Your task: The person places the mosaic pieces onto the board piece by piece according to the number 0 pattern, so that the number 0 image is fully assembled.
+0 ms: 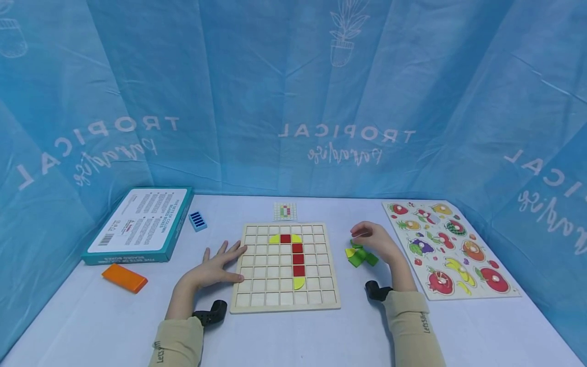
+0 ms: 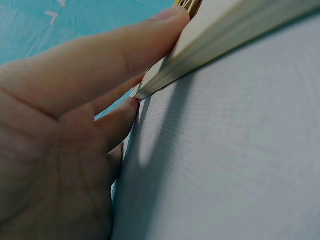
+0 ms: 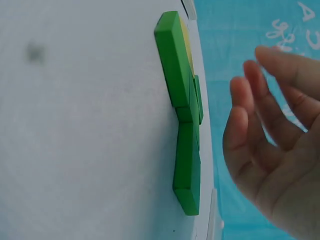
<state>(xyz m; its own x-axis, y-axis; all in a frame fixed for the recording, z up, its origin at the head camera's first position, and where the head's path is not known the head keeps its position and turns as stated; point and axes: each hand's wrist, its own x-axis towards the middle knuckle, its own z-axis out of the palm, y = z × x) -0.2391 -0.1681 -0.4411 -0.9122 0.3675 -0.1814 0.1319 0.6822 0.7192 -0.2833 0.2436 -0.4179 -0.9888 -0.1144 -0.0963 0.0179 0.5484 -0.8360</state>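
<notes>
A wooden grid board [image 1: 266,298] lies on the table, bearing several red square tiles [image 1: 298,259] and yellow rounded pieces [image 1: 299,283]. With fingers spread, my left hand [image 1: 208,271] touches the board's left edge; in the left wrist view the thumb [image 2: 125,47] lies against the board's side. My right hand [image 1: 375,241] hovers over a small pile of green tiles [image 1: 357,259] with a yellow piece [image 1: 350,252] among them. The right wrist view shows the right hand [image 3: 280,155] loosely bent and apart from the green tiles [image 3: 172,60], with nothing in its fingers.
Behind the board lies a small pattern card [image 1: 285,211]. To the left are a teal-edged box [image 1: 137,224], a blue slotted piece [image 1: 197,221] and an orange block [image 1: 125,278]. A fruit puzzle board [image 1: 451,250] lies at right. A blue curtain [image 1: 247,102] hangs behind the table.
</notes>
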